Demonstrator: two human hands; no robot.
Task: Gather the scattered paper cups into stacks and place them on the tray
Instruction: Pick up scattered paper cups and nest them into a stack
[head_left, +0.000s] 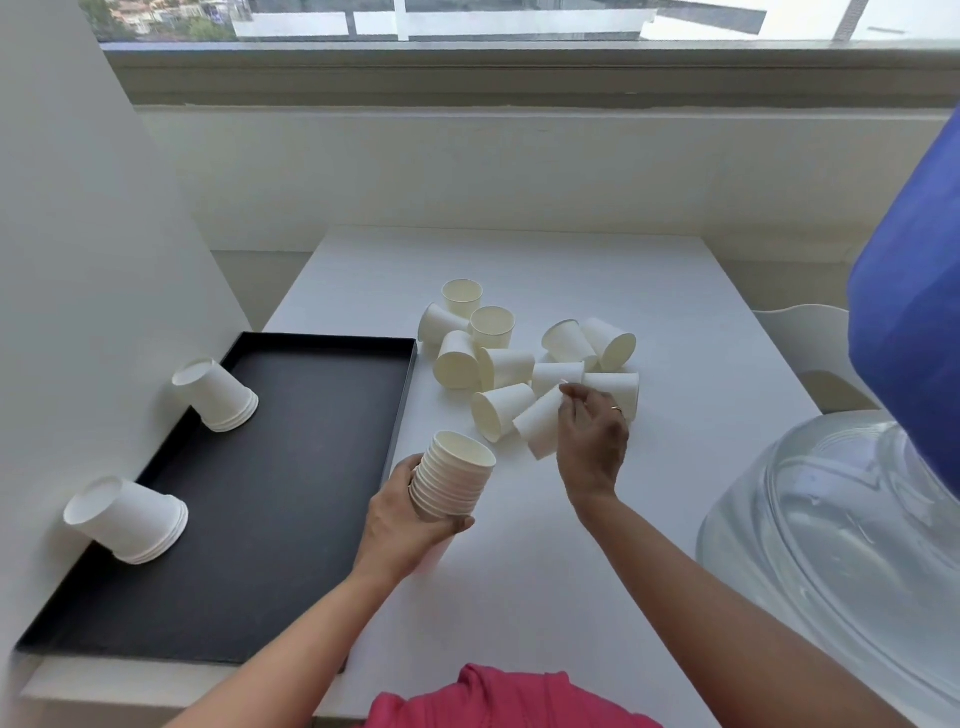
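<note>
Black tray (260, 519): two mouth-down stacks of white paper cups along its left side, far stack (218, 392) and near stack (130, 519). Just right of the tray: left hand (405, 512), fingers curled round upright nested stack (457, 475). Further right: loose cups (498, 358) scattered on the table (675, 312); right hand (592, 441) grips one tipped cup (540, 423). Farthest right: clear water bottle (831, 545).

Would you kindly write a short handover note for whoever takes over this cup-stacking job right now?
Left hand grips an upright stack of cups right of the tray.
Right hand holds a single cup at the pile's near edge.
Done: a far stack and a near stack stand rim down on the tray's left side.
Left: about ten loose cups on the table; nest them, then put the stacks on the tray.
</note>
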